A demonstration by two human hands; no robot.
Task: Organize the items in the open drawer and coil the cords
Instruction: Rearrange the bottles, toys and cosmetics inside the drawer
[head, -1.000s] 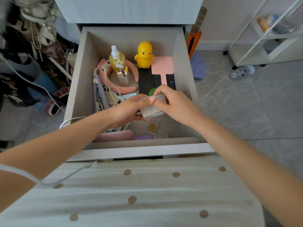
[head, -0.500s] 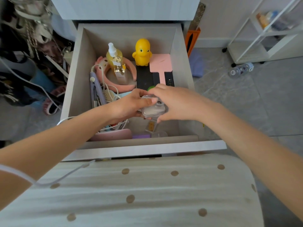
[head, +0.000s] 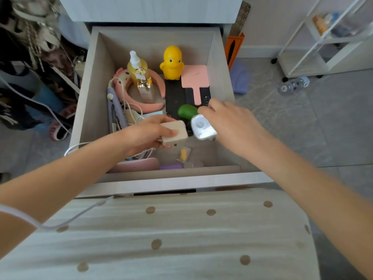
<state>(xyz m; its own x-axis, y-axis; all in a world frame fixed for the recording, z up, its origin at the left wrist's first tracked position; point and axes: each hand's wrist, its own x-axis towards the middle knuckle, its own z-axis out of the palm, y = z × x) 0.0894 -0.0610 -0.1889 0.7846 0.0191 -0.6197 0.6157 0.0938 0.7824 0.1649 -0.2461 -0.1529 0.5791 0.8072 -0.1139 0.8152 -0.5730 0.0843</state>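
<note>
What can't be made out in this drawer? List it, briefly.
Head view only:
- Right hand: motion blur; its grip on the white gadget is unclear.
- Cords: mostly under the left hand, which holds the charger.
- Pink item: cut off by the drawer's front wall.
- Shelf items: too small and blurred.

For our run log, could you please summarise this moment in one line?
left hand grips beige square block | right hand holds white rounded plastic piece | both above open pale drawer | white cords loose
</note>
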